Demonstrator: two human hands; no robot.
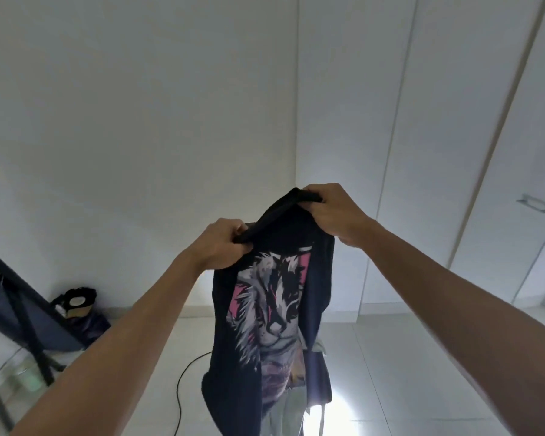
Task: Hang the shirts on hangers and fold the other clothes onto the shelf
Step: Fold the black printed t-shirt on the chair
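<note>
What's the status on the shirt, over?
Left hand and right hand both grip the black cat-print shirt by its top edge. Shirt hangs in the air. No hanger visible.

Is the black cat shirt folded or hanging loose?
Hanging loose: both hands, left hand and right hand, grip the shirt at its top edge.

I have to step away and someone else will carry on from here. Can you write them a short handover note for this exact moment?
Left hand: grips the top edge of the dark cat-print shirt.
Right hand: grips the same edge, higher up.
The shirt hangs in the air between both hands, print facing the camera, above the white tiled floor. The white wardrobe doors at right are shut.
Done: shirt picked up and held out.
Left: no hanger or shelf is in view; find a hanger, hang this shirt, then deal with the remaining clothes.
</note>
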